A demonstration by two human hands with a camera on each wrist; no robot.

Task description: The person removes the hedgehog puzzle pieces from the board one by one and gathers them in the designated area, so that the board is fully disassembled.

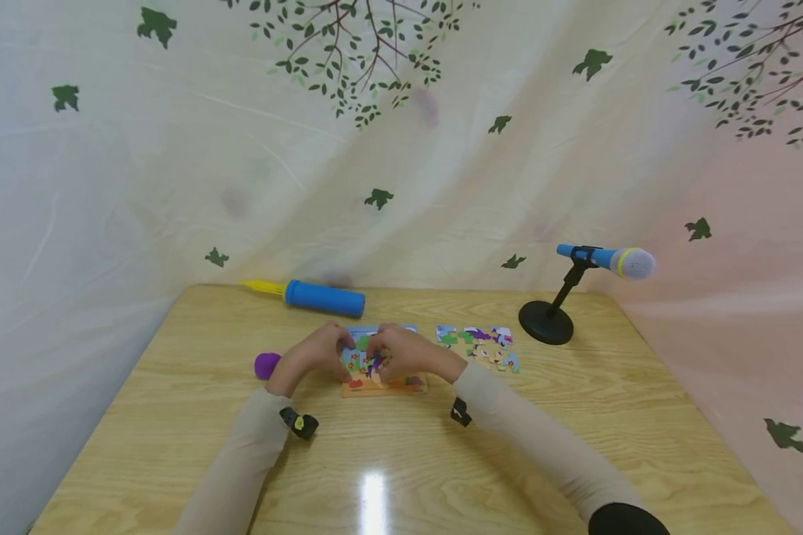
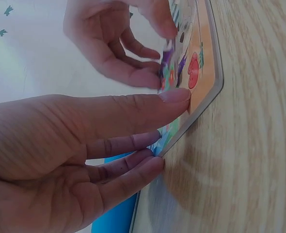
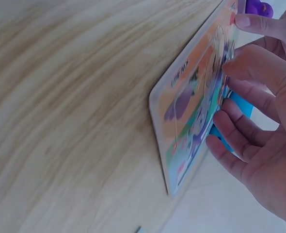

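Observation:
A colourful jigsaw puzzle board (image 1: 368, 391) with an orange lower border lies on the table. My left hand (image 1: 320, 351) is at its left side, its fairly straight thumb (image 2: 174, 95) touching the picture and fingertips right at the edge. Over the board's middle, my right hand (image 1: 404, 353) has bent fingers around a small puzzle piece (image 2: 167, 56) showing purple, pinched close over the picture. The right hand's fingers partly hide that spot in the head view. Several loose puzzle pieces (image 1: 479, 334) lie in a group just right of the board.
Behind the board lies a blue hand pump (image 1: 324, 298) with a yellow nozzle. A purple object (image 1: 266, 365) sits beside the left wrist. At the back right stands a blue toy microphone (image 1: 602, 258) on a black stand (image 1: 546, 322). A printed curtain hangs behind the wooden table (image 1: 174, 431).

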